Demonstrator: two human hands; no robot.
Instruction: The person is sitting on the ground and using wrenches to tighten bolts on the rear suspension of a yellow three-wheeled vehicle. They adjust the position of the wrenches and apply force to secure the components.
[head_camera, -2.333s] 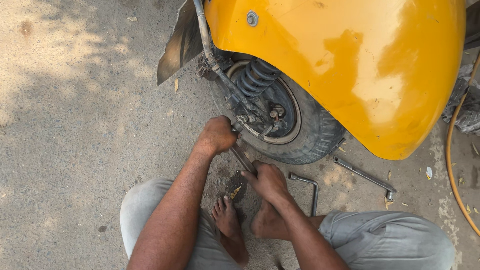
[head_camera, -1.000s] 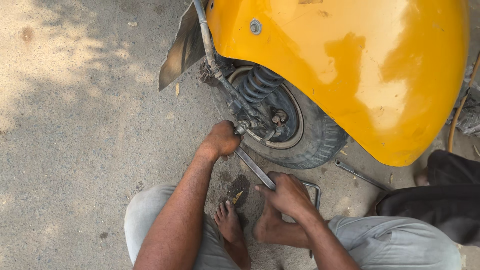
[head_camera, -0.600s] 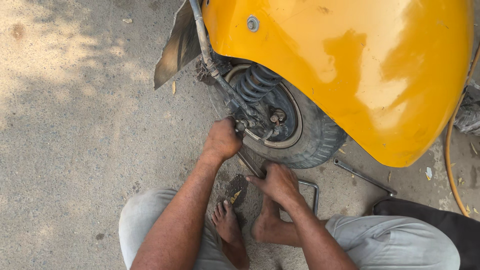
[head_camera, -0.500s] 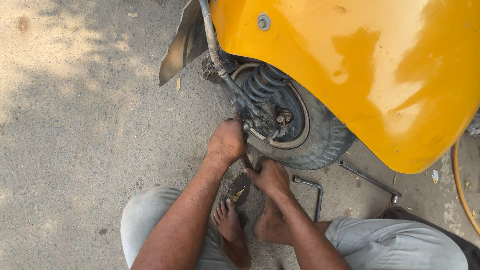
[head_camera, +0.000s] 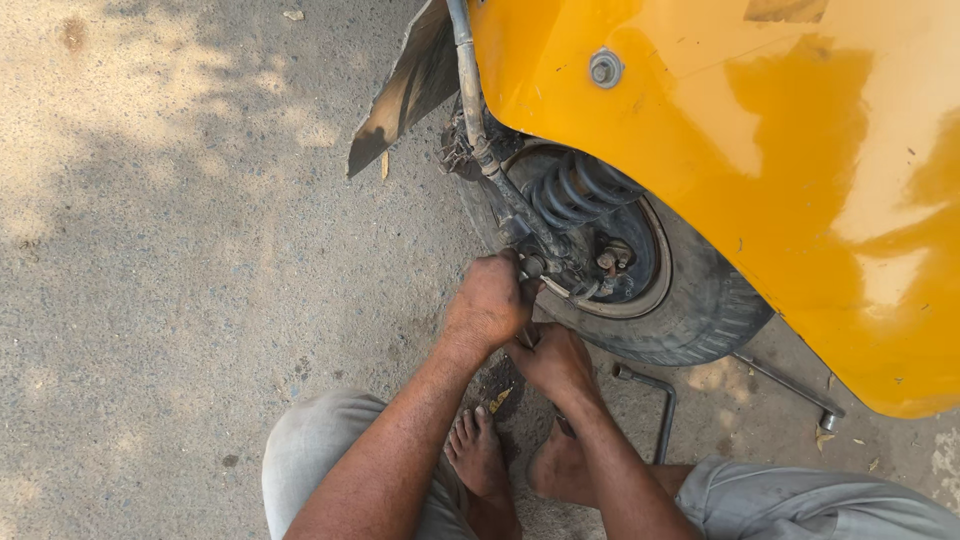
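Observation:
I squat on a paved ground beside a yellow vehicle body (head_camera: 760, 130) that covers a small black wheel (head_camera: 690, 320). A coil spring (head_camera: 575, 190) and a dirty hub (head_camera: 610, 265) show inside the wheel. My left hand (head_camera: 488, 300) is closed at the lower fitting of the suspension arm (head_camera: 485, 150). My right hand (head_camera: 552, 362) sits just below it, fingers closed around a wrench handle that is almost fully hidden between the two hands.
An L-shaped metal wrench (head_camera: 655, 405) lies on the ground by my right leg. A long rod tool (head_camera: 790, 385) lies under the wheel's right side. A dark mudflap (head_camera: 405, 90) hangs at the top. My bare feet (head_camera: 480, 455) rest below my hands.
My right hand has swung the wrench handle inward, from down-right up close under my left hand. A dark-clothed person seen at the right edge is gone from view.

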